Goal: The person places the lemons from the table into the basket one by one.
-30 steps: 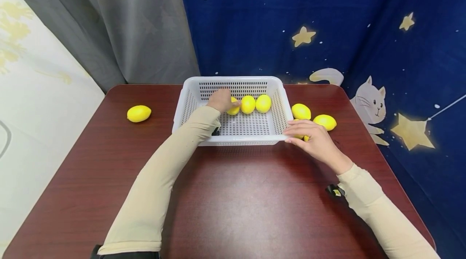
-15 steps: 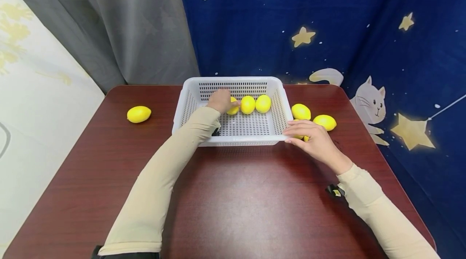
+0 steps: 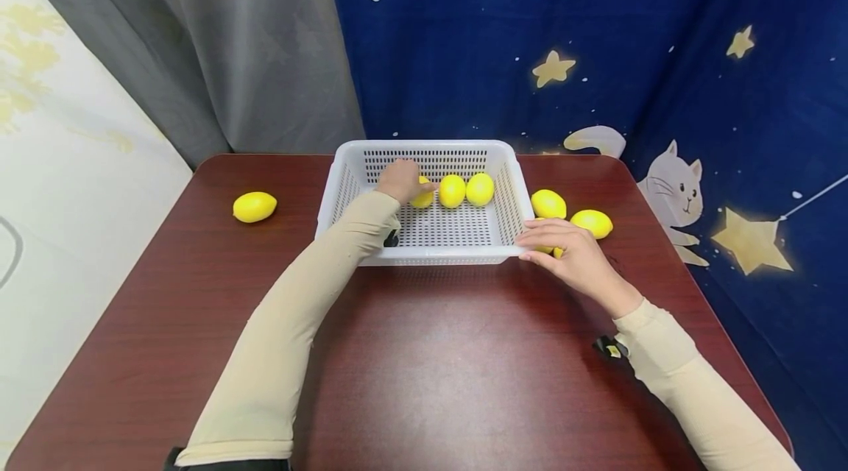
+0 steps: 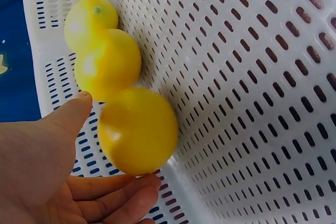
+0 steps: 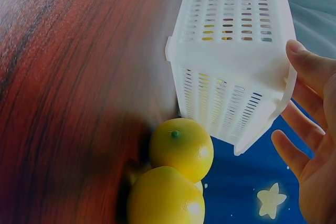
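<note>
A white perforated plastic basket (image 3: 433, 256) stands on the table with three lemons inside, in a row along the back. My left hand (image 3: 399, 181) reaches into it and holds the leftmost lemon (image 4: 138, 131), thumb on one side and curled fingers on the other. Beside that one lie the middle lemon (image 3: 452, 191) and the right lemon (image 3: 480, 190). My right hand (image 3: 575, 254) grips the basket's front right corner. In the right wrist view its thumb (image 5: 300, 56) lies at the rim, with the other fingers round the far side.
Just right of the basket are several more lemons, including a back lemon (image 3: 548, 204) and an outer lemon (image 3: 592, 224); the right hand partly covers others. A single lemon (image 3: 255, 207) lies at the table's left. Curtains (image 3: 457, 37) hang behind the dark red table (image 3: 424, 368).
</note>
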`<action>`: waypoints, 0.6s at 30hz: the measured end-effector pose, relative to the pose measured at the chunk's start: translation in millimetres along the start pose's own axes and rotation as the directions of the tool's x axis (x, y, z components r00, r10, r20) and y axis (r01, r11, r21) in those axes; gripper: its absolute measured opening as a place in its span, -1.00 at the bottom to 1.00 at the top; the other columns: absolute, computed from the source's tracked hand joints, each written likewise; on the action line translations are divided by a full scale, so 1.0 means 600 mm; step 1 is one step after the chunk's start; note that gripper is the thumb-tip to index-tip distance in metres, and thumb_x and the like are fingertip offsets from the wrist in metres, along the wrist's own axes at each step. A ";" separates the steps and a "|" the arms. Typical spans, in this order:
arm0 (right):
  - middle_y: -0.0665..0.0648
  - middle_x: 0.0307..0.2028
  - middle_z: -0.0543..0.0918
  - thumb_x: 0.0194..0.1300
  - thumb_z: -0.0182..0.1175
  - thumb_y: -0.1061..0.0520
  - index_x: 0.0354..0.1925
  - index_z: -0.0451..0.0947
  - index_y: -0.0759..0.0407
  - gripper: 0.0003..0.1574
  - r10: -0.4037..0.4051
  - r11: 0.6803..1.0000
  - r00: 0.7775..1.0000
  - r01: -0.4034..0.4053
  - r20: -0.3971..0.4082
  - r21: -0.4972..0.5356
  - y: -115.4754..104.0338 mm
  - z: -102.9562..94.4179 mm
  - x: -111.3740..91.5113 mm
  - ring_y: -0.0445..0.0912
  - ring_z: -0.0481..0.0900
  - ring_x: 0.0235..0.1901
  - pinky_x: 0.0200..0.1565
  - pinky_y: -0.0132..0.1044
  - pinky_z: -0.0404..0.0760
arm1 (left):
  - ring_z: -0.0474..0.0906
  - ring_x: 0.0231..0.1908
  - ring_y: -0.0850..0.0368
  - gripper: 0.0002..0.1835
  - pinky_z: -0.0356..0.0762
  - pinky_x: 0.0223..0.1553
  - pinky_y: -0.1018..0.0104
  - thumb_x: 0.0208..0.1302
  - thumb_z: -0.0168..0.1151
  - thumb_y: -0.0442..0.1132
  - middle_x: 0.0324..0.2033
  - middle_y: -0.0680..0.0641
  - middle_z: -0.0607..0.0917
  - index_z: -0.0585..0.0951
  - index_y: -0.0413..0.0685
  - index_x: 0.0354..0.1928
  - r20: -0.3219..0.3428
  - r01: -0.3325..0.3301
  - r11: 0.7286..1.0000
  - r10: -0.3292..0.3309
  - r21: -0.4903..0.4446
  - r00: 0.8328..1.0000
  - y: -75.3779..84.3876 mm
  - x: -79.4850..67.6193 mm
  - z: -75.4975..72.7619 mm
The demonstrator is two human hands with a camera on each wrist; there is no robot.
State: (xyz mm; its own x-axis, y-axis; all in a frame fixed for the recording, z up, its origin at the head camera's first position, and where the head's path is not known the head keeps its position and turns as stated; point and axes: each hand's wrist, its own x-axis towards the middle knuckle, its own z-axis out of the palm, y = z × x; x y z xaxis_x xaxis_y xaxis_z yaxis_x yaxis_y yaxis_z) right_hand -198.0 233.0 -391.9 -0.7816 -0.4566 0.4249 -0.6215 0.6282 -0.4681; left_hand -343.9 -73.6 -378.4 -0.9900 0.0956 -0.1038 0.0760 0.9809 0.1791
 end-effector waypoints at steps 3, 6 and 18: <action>0.01 -0.03 0.78 0.00 0.53 0.08 -0.07 0.77 -0.04 -0.56 0.000 1.000 1.000 0.000 0.000 -0.004 0.000 0.000 0.000 -0.05 0.63 0.16 0.27 -0.65 0.26 | 0.35 -0.54 0.16 -0.49 0.25 -0.51 0.36 0.29 0.21 0.27 -0.58 0.02 0.39 0.58 -0.09 -0.36 -0.007 0.001 1.000 -0.001 -0.003 1.000 -0.003 -0.003 -0.007; 0.02 -0.03 0.78 0.00 0.53 0.07 -0.07 0.77 -0.02 -0.56 0.003 1.000 1.000 -0.003 0.002 -0.006 -0.001 0.001 0.000 -0.05 0.63 0.16 0.26 -0.64 0.27 | 0.31 -0.60 0.17 -0.50 0.25 -0.56 0.38 0.29 0.22 0.25 -0.63 0.03 0.35 0.53 -0.06 -0.46 -0.013 -0.004 1.000 0.003 -0.019 1.000 -0.008 -0.005 -0.013; 0.04 -0.04 0.79 -0.01 0.54 0.10 -0.09 0.77 0.00 -0.58 -0.008 1.000 1.000 0.008 -0.004 -0.014 -0.002 0.001 0.001 -0.03 0.64 0.13 0.25 -0.67 0.27 | 0.29 -0.62 0.17 -0.50 0.28 -0.57 0.37 0.28 0.25 0.21 -0.67 0.04 0.31 0.47 -0.05 -0.55 -0.056 -0.014 0.998 0.011 -0.053 0.998 -0.019 -0.020 -0.055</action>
State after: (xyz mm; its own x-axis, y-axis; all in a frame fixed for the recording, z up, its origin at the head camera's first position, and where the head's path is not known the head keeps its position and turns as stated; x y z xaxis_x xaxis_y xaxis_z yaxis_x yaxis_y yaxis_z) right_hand -197.5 231.6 -391.5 -0.7761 -0.4595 0.4318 -0.6272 0.6331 -0.4537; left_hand -337.1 -91.6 -346.8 -0.9942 0.0972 -0.0470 0.0837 0.9691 0.2322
